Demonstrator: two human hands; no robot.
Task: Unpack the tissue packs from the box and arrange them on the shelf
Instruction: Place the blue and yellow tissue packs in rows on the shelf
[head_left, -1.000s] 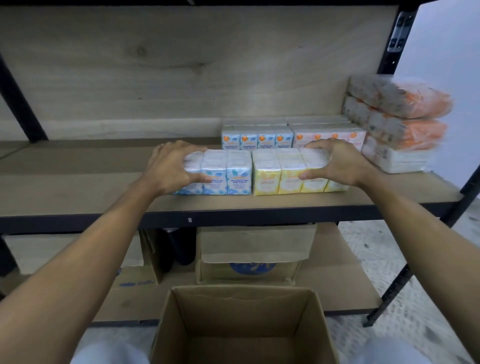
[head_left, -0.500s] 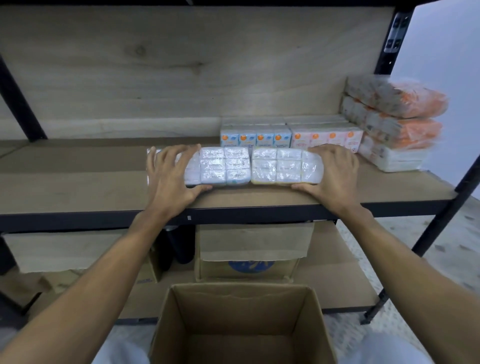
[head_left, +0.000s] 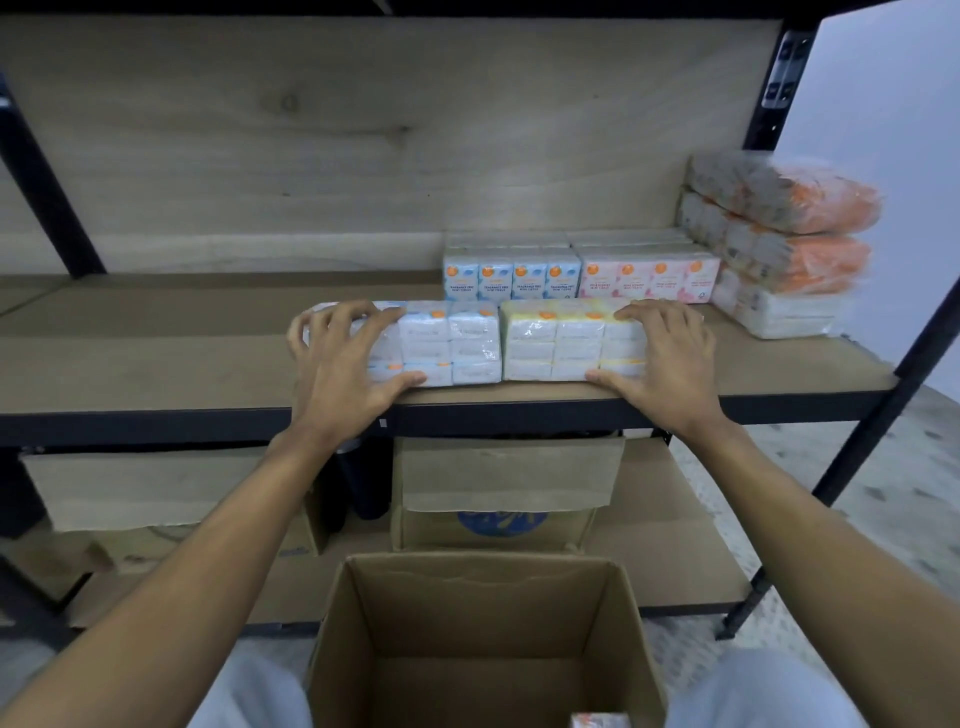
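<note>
Wooden shelving on a black metal frame fills the frame, with a pale board as its back wall. On the middle shelf (head_left: 156, 364), near its front edge at centre frame, two wrapped tissue packs are laid flat and side by side, touching: a blue tissue pack (head_left: 449, 343) on the left and a yellow tissue pack (head_left: 553, 343) on the right. The left hand (head_left: 343, 369) is spread over the left end of the blue pack, fingers splayed across its top and thumb pressed against its front edge. The right hand (head_left: 662, 358) is laid likewise over the right end of the yellow pack, fingers on top and thumb at the front lower corner. Neither pack is lifted; both rest on the shelf board beneath the open palms. Just behind them, a blue upright pack (head_left: 511, 278) and a pink upright pack (head_left: 649, 278) are stood in a row. At the right of the frame, orange-wrapped bundles (head_left: 779, 234) are stacked three high. At the bottom centre of the frame, an open cardboard box (head_left: 483, 623) is seen, with the corner of one further pack (head_left: 600, 719) visible at its lower edge. On the lower shelf, closed cartons (head_left: 509, 493) are stored.
</note>
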